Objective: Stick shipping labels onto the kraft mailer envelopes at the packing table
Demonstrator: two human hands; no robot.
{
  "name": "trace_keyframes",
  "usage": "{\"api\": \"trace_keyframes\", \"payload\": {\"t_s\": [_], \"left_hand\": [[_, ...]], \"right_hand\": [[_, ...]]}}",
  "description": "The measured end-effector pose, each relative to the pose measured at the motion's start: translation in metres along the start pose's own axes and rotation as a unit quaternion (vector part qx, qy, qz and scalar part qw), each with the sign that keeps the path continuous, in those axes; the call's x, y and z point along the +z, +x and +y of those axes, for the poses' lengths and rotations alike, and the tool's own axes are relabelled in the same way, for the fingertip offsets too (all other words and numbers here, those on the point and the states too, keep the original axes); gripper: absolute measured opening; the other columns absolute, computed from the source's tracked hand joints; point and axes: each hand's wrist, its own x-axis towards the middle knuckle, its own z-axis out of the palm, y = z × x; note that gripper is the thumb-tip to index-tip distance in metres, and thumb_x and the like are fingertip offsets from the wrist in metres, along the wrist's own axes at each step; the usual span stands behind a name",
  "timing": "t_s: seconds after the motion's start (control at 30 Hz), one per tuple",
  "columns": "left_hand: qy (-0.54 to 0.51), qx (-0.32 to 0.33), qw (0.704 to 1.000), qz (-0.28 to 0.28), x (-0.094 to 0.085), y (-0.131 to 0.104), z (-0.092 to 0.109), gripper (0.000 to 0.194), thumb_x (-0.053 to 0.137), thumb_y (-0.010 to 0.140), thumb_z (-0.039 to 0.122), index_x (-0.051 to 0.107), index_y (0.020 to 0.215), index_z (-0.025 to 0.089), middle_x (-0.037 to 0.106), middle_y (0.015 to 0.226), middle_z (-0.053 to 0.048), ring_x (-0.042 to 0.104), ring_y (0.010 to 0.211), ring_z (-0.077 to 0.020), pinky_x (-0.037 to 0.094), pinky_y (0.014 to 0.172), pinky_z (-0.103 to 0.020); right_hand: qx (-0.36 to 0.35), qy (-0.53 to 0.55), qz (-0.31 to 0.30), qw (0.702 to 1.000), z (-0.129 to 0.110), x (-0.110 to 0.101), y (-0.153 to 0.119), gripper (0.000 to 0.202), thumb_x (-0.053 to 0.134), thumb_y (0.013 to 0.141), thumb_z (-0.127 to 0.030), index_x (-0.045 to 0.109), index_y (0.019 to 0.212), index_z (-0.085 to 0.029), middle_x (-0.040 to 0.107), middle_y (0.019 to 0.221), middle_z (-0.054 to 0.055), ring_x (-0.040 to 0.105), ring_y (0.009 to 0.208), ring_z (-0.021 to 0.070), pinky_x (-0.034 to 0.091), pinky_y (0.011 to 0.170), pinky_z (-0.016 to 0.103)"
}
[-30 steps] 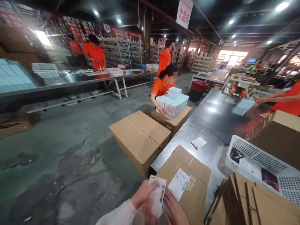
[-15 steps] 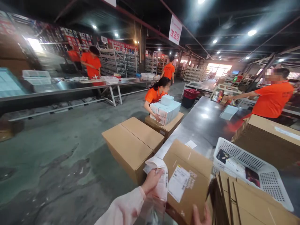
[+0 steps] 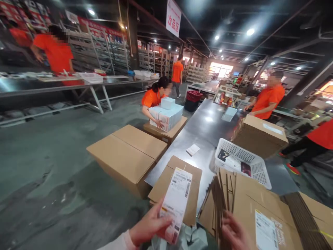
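Observation:
My left hand is closed around a strip of white printed shipping labels, thumb on the front. Behind and below the strip lies a flattened cardboard box at the table's near corner. My right hand is at the bottom, its fingers curled at the edges of several folded cardboard boxes; its grip is partly blurred. Just right of that hand, a flattened box bears a white shipping label. Crumpled pale plastic shows below the left hand.
A white perforated basket holding printed packets stands on the metal table, near a small white card. A large carton stands on the floor to the left. A co-worker bends over pale boxes. Stacked cardboard lies at right.
The view has swung right. The labelled flattened box has gone from the table's near corner to the right-hand pile. My left hand's label strip now stands upright, facing me.

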Motion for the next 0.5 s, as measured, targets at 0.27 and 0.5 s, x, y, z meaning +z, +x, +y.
{"api": "trace_keyframes", "payload": {"t_s": [0.27,0.5], "left_hand": [[0.078,-0.011,0.980,0.183,-0.012,-0.001,-0.011,0.051,0.074,0.064,0.054,0.069,0.088,0.011,0.071,0.085,-0.009,0.062,0.078,-0.0217,0.047,0.072,-0.030],[0.083,-0.035,0.960,0.265,-0.017,0.004,-0.044,0.048,0.073,0.058,0.058,0.064,0.068,0.013,0.064,0.065,-0.004,0.054,0.062,-0.0158,0.041,0.063,-0.027]], "right_hand": [[0.018,0.110,-0.226,0.968,-0.014,0.178,-0.032,0.054,0.071,0.063,-0.060,0.070,0.090,-0.014,0.074,0.092,0.013,0.068,0.086,0.0295,0.054,0.080,0.041],[-0.069,-0.051,-0.166,0.982,-0.035,0.161,0.016,0.044,0.063,0.069,-0.057,0.074,0.081,-0.016,0.075,0.079,0.011,0.068,0.074,0.0268,0.054,0.067,0.035]]}}
